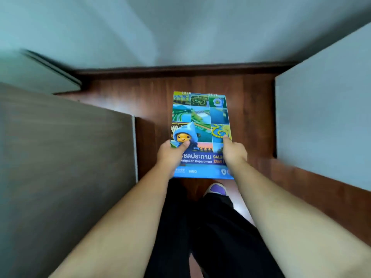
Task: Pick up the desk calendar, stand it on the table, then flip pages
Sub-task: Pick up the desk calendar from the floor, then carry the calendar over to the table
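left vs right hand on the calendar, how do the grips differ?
The left hand grips the desk calendar at its left edge, thumb lying flat across the cartoon mascot; the right hand grips the right edge, thumb pointing up the cover toward the yellow pattern. The left hand hides the start of the printed title; the right hand hides its end. Both pinch the lower half, thumbs on top, holding the calendar in the air above the wooden floor.

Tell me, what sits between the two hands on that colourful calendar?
In the head view, only the calendar's own cover: its blue title band with printed lettering runs between the left hand and the right hand. Nothing else lies there.
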A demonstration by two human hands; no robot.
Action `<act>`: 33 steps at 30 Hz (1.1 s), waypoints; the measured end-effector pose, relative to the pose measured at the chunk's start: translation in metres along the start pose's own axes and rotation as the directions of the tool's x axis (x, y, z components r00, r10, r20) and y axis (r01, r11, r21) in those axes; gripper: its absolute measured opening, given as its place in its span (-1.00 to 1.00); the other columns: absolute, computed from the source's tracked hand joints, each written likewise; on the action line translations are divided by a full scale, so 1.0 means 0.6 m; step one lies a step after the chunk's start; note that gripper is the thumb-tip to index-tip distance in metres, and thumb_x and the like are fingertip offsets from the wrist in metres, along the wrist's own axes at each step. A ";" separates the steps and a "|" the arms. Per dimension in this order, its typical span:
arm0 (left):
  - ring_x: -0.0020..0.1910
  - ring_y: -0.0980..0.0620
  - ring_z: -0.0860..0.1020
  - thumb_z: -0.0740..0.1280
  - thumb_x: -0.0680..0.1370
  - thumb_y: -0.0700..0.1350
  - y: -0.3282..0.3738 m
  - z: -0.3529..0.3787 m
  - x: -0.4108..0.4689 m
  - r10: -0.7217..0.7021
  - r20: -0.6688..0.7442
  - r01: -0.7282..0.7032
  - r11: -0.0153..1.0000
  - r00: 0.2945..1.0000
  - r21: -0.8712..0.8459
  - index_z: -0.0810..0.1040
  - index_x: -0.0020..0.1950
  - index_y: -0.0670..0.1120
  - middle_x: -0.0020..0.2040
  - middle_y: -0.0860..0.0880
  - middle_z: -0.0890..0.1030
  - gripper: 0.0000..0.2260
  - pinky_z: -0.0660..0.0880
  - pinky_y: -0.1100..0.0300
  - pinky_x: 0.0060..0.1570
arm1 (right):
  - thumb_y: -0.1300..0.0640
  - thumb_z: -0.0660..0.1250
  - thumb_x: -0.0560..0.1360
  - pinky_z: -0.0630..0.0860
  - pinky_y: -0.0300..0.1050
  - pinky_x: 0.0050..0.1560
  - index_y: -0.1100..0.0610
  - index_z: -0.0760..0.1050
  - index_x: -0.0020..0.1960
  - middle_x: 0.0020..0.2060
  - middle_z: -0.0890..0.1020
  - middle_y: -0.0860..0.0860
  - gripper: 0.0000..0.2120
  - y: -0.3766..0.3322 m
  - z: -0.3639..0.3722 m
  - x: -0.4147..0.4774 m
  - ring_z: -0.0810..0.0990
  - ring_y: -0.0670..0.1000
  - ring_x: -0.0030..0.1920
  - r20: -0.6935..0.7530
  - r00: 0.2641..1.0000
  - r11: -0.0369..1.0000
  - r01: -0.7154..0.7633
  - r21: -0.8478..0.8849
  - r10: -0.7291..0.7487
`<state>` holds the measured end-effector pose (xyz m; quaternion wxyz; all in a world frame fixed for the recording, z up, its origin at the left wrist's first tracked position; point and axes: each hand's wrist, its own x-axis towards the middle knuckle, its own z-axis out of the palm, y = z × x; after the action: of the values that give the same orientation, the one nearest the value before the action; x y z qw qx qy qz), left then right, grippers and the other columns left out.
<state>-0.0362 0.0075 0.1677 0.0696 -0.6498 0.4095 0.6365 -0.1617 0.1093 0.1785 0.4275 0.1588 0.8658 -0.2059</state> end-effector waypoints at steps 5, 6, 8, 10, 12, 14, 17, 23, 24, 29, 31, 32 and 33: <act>-0.02 -0.15 0.64 0.40 0.50 -0.09 0.151 -0.063 -0.222 0.207 0.048 -0.207 0.978 0.977 -0.008 0.58 0.02 -0.11 0.03 -0.18 0.68 -0.85 0.59 0.12 -0.26 | -0.19 0.17 0.48 0.54 0.02 0.05 0.24 0.61 -0.09 -0.03 0.67 0.22 -0.50 -0.089 -0.145 -0.215 0.62 0.23 -0.01 -0.009 0.990 0.982 0.140 0.126 -0.140; -0.03 -0.13 0.64 0.40 0.50 -0.10 0.180 -0.077 -0.269 0.247 0.045 -0.247 0.969 0.968 -0.014 0.57 -0.01 -0.08 0.00 -0.16 0.68 -0.89 0.60 0.14 -0.28 | -0.20 0.17 0.48 0.54 -0.01 0.00 0.23 0.60 -0.09 -0.05 0.67 0.21 -0.51 -0.108 -0.175 -0.259 0.62 0.22 -0.03 -0.017 0.984 0.972 0.180 0.153 -0.180; -0.02 -0.10 0.65 0.42 0.48 -0.05 0.230 -0.106 -0.358 0.336 0.017 -0.336 0.942 0.942 -0.009 0.57 -0.10 0.00 -0.04 -0.09 0.69 -0.93 0.63 0.08 -0.21 | -0.18 0.19 0.48 0.48 -0.05 -0.09 0.20 0.56 -0.13 -0.09 0.65 0.18 -0.56 -0.141 -0.230 -0.344 0.61 0.19 -0.10 -0.018 0.967 0.942 0.253 0.222 -0.255; 0.00 -0.12 0.66 0.44 0.43 0.03 0.273 -0.133 -0.431 0.425 -0.021 -0.425 0.905 0.905 -0.008 0.58 -0.11 0.05 -0.05 -0.06 0.71 -0.89 0.61 -0.13 0.00 | -0.16 0.21 0.48 0.48 -0.02 -0.07 0.18 0.50 -0.19 -0.14 0.61 0.14 -0.61 -0.173 -0.274 -0.414 0.57 0.18 -0.13 -0.028 0.940 0.905 0.334 0.264 -0.339; 0.00 -0.11 0.66 0.44 0.43 0.04 0.314 -0.163 -0.514 0.512 -0.079 -0.516 0.856 0.855 -0.037 0.58 -0.10 0.07 -0.05 -0.06 0.72 -0.89 0.58 -0.17 0.09 | -0.16 0.21 0.47 0.51 0.05 -0.02 0.32 0.51 -0.10 -0.15 0.61 0.17 -0.50 -0.210 -0.314 -0.488 0.59 0.20 -0.12 -0.013 0.895 0.846 0.427 0.319 -0.446; -0.01 -0.13 0.66 0.43 0.45 0.02 0.341 -0.195 -0.603 0.573 -0.171 -0.592 0.802 0.801 -0.084 0.55 -0.10 0.09 -0.04 -0.09 0.71 -0.91 0.58 -0.14 0.09 | -0.13 0.21 0.50 0.50 0.06 -0.01 0.40 0.50 0.09 -0.11 0.61 0.27 -0.45 -0.247 -0.348 -0.567 0.59 0.27 0.00 0.001 0.826 0.775 0.527 0.349 -0.563; -0.08 -0.16 0.66 0.44 0.45 -0.02 0.357 -0.241 -0.717 0.628 -0.312 -0.691 0.704 0.713 -0.163 0.54 -0.04 0.03 -0.05 -0.15 0.70 -0.86 0.62 -0.10 -0.02 | -0.10 0.21 0.51 0.46 0.02 -0.13 0.35 0.52 -0.09 -0.22 0.57 0.32 -0.54 -0.284 -0.386 -0.679 0.59 0.24 -0.13 0.040 0.666 0.627 0.678 0.384 -0.745; -0.21 -0.06 0.66 0.46 0.43 -0.11 0.313 -0.386 -0.910 0.673 -0.532 -0.833 0.539 0.513 -0.121 0.53 0.05 0.00 -0.12 -0.10 0.69 -0.77 0.63 0.03 -0.15 | -0.15 0.27 0.44 0.60 0.24 0.02 0.18 0.57 -0.13 -0.13 0.69 0.24 -0.63 -0.311 -0.353 -0.882 0.68 0.25 -0.14 0.216 0.371 0.429 0.763 0.484 -0.903; -0.13 -0.12 0.67 0.48 0.41 -0.09 0.294 -0.417 -0.939 0.658 -0.575 -0.839 0.535 0.486 -0.097 0.51 0.10 -0.01 -0.05 -0.14 0.69 -0.70 0.63 -0.05 -0.06 | -0.11 0.28 0.46 0.58 0.28 0.04 0.14 0.56 -0.17 -0.11 0.69 0.23 -0.69 -0.308 -0.334 -0.922 0.67 0.27 -0.11 0.251 0.324 0.409 0.763 0.501 -0.912; -0.03 -0.12 0.64 0.45 0.45 -0.09 0.153 -0.557 -1.048 0.507 -0.803 -0.785 0.613 0.312 0.082 0.43 0.15 -0.11 0.05 -0.13 0.64 -0.66 0.59 -0.01 0.00 | 0.14 0.22 0.56 0.54 -0.02 -0.19 0.12 0.49 -0.15 -0.16 0.63 0.13 -0.85 -0.263 -0.205 -1.094 0.60 0.13 -0.23 0.500 0.034 0.348 0.759 0.551 -0.865; 0.01 -0.14 0.63 0.45 0.44 -0.08 0.078 -0.612 -1.073 0.419 -0.868 -0.709 0.695 0.268 0.116 0.43 0.16 -0.14 0.08 -0.14 0.64 -0.63 0.58 -0.01 0.04 | 0.18 0.20 0.57 0.51 -0.09 -0.25 0.16 0.48 -0.02 -0.20 0.61 0.05 -0.90 -0.227 -0.142 -1.149 0.57 0.04 -0.25 0.603 -0.080 0.326 0.781 0.532 -0.793; 0.02 -0.14 0.63 0.46 0.43 -0.07 0.036 -0.640 -1.085 0.372 -0.895 -0.685 0.720 0.246 0.111 0.44 0.15 -0.15 0.09 -0.14 0.64 -0.63 0.57 0.00 0.05 | 0.19 0.20 0.57 0.51 -0.13 -0.27 0.17 0.46 0.03 -0.21 0.60 0.03 -0.91 -0.207 -0.108 -1.178 0.56 0.01 -0.26 0.644 -0.132 0.294 0.808 0.510 -0.754; 0.03 -0.14 0.63 0.46 0.42 -0.06 0.005 -0.657 -1.090 0.326 -0.917 -0.661 0.744 0.232 0.097 0.44 0.15 -0.15 0.10 -0.15 0.65 -0.62 0.57 0.02 0.04 | 0.21 0.21 0.57 0.48 -0.20 -0.32 0.17 0.45 0.03 -0.23 0.59 0.03 -0.92 -0.190 -0.087 -1.198 0.54 -0.02 -0.29 0.675 -0.175 0.255 0.835 0.487 -0.716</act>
<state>0.3608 0.0543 0.8180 -0.4707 -0.7165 0.4596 0.2321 0.1713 -0.0345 0.8113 0.5637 -0.5474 0.4627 -0.4105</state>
